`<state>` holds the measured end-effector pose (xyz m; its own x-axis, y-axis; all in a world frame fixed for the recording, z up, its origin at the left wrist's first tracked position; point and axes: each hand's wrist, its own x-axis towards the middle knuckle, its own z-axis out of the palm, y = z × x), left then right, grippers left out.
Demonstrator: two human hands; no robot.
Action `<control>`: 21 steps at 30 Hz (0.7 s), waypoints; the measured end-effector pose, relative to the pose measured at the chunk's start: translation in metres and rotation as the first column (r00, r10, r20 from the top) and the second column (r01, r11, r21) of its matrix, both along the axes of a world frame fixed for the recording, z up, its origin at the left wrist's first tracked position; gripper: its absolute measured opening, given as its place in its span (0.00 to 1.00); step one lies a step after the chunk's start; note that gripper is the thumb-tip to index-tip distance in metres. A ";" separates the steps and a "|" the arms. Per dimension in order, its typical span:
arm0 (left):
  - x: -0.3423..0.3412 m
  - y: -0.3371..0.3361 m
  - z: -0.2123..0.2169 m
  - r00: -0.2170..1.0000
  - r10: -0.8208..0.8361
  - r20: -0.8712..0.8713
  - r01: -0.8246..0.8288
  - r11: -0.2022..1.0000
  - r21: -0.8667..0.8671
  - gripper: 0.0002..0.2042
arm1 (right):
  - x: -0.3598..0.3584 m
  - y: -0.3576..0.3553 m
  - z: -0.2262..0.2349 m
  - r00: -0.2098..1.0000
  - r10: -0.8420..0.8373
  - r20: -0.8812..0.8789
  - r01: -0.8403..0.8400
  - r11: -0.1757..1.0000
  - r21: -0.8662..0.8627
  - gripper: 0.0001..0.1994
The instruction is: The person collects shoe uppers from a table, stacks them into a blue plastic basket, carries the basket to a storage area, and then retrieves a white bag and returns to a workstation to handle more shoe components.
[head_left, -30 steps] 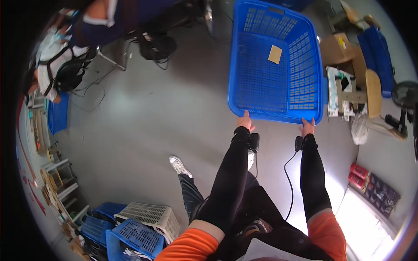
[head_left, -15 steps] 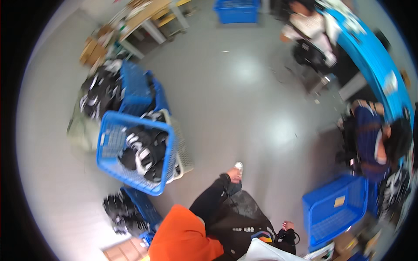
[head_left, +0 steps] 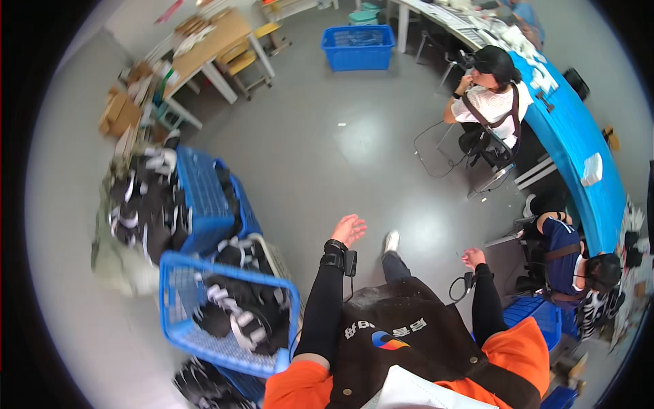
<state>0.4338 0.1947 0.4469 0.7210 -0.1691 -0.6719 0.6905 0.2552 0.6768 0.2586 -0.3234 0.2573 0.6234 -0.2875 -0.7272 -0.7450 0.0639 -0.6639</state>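
Note:
My left hand (head_left: 349, 230) is held out in front of me over the grey floor, empty, with its fingers loosely apart. A black device is strapped at that wrist. My right hand (head_left: 473, 258) hangs out on the other side, also holding nothing, its fingers loosely bent and parted. Nearest to my left arm is a blue plastic basket (head_left: 178, 330) containing black shoe-like items with white parts (head_left: 245, 320). It appears to rest on a cream-coloured basket (head_left: 270, 256). Neither hand touches anything.
More blue crates (head_left: 201, 198) with black and white goods stand at the left. A blue bin (head_left: 359, 49) sits on the far floor (head_left: 320, 136). Two people, one in white (head_left: 492, 102) and one in navy (head_left: 560, 255), sit by a long blue-covered table (head_left: 565, 129). A wooden desk (head_left: 221, 42) stands far left.
I have moved forward; the baskets now sit lower in view. My left arm has stretched out ahead, and my right arm has swung forward. The blue crate at right has slipped behind my right arm.

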 end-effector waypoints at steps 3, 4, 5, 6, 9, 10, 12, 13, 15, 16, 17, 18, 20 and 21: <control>0.138 -0.010 -0.001 0.995 -0.101 0.000 0.100 0.980 0.170 0.21 | 0.068 -0.008 -0.005 0.996 -0.023 -0.082 0.022 1.000 -0.018 0.07; 0.189 -0.014 -0.005 0.990 -0.139 0.008 0.135 0.975 0.179 0.21 | 0.086 -0.017 -0.013 0.983 -0.109 -0.145 0.120 0.990 0.073 0.06; 0.242 -0.020 -0.010 0.977 -0.211 -0.001 0.204 0.942 0.267 0.21 | 0.098 -0.029 -0.024 0.978 -0.089 -0.188 0.103 0.993 0.063 0.08; 0.307 -0.081 -0.015 0.934 -0.358 0.018 0.340 0.901 0.269 0.21 | 0.046 -0.093 -0.063 0.967 0.127 -0.219 -0.178 0.957 -0.230 0.08; 0.420 0.001 -0.056 0.872 -0.477 -0.111 0.427 0.631 0.647 0.15 | 0.126 -0.027 -0.032 0.809 -0.112 -0.577 0.189 0.979 0.075 0.08; 0.485 0.003 -0.059 0.733 -0.662 -0.158 0.516 0.389 0.763 0.13 | 0.155 -0.026 -0.025 0.821 -0.121 -0.558 0.196 0.978 0.077 0.08; 0.579 -0.014 -0.086 0.673 -0.724 -0.153 0.399 0.181 0.899 0.13 | 0.176 -0.023 -0.012 0.850 -0.449 -0.274 0.489 0.867 0.098 0.08; 0.618 0.002 -0.091 0.709 -0.693 -0.134 0.315 0.141 0.938 0.16 | 0.208 -0.009 0.001 0.838 -0.472 -0.275 0.519 0.844 0.133 0.09; 0.715 -0.013 -0.099 0.590 -0.774 -0.231 0.337 -0.024 0.941 0.17 | 0.261 -0.018 0.021 0.806 -0.529 -0.265 0.565 0.821 0.077 0.09; 0.767 -0.019 -0.090 0.475 -0.812 -0.339 0.310 -0.207 0.928 0.18 | 0.283 -0.015 0.024 0.782 -0.570 -0.252 0.599 0.799 0.051 0.09; 0.810 -0.045 -0.091 0.460 -0.814 -0.355 0.312 -0.226 0.923 0.18 | 0.296 -0.016 0.026 0.764 -0.608 -0.215 0.628 0.778 0.029 0.11; 0.853 -0.062 -0.094 0.479 -0.802 -0.357 0.316 -0.222 0.922 0.18 | 0.314 -0.012 0.030 0.739 -0.630 -0.236 0.650 0.760 0.005 0.11; 0.949 -0.096 -0.084 0.493 -0.785 -0.376 0.306 -0.247 0.919 0.20 | 0.366 0.005 0.035 0.695 -0.686 -0.215 0.694 0.718 -0.048 0.12; 1.005 -0.095 -0.073 0.509 -0.771 -0.383 0.313 -0.248 0.917 0.20 | 0.397 0.016 0.028 0.691 -0.687 -0.225 0.699 0.714 -0.032 0.13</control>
